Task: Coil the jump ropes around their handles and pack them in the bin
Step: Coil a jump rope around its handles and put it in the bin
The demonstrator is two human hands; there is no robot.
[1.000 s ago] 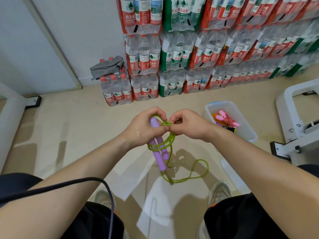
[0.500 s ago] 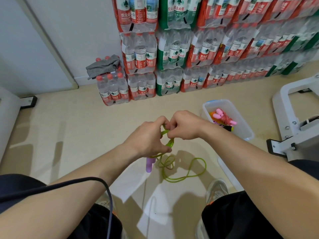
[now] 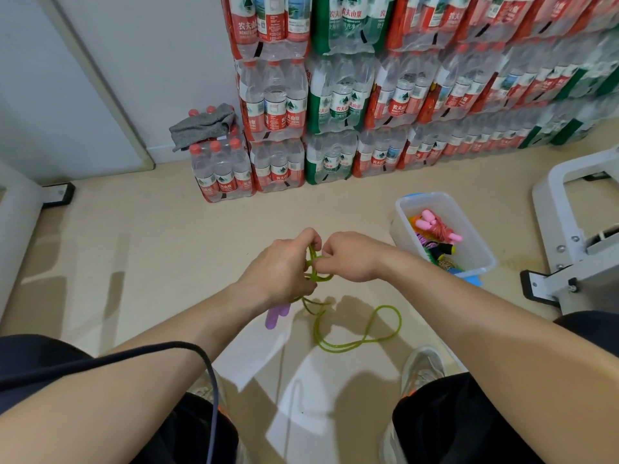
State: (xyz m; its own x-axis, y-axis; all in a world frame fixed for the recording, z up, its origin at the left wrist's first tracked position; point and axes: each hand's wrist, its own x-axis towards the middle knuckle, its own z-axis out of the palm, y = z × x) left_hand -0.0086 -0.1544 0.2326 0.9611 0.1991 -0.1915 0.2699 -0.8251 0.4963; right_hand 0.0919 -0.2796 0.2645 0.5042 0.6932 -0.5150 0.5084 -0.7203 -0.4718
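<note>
My left hand (image 3: 279,271) grips the purple handles (image 3: 276,317) of a jump rope, whose lower ends poke out below my palm. The green rope (image 3: 351,343) is looped around them near my fingers, and a long slack loop hangs down toward the floor. My right hand (image 3: 351,257) pinches the green rope right beside my left fingers. The clear plastic bin (image 3: 479,262) stands on the floor to the right and holds a coiled pink jump rope (image 3: 437,227) among other colourful ropes.
Shrink-wrapped packs of water bottles (image 3: 335,105) are stacked along the back wall, with a grey cloth (image 3: 202,125) on the leftmost pack. A white metal frame (image 3: 576,236) stands at the right. My shoes (image 3: 420,366) and knees fill the lower view.
My left hand has turned so that it covers most of the purple handles. Both hands stayed together on the rope, and the hanging green loop has shifted slightly.
</note>
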